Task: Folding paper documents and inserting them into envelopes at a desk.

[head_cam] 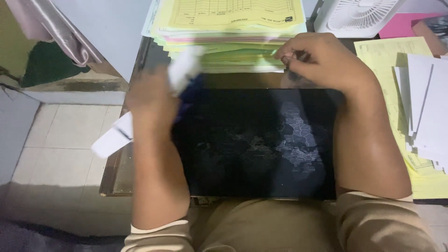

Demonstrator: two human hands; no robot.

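Fingers of right hand [322,58] pinch paper stack [224,51]; blurred left hand [149,100] grips white paper [114,137].

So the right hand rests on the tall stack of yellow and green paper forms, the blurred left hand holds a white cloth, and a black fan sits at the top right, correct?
Not quite: the fan is white, not black, as the head view shows. The right hand does rest on the stack of yellow and green paper forms, and the blurred left hand holds a white cloth.
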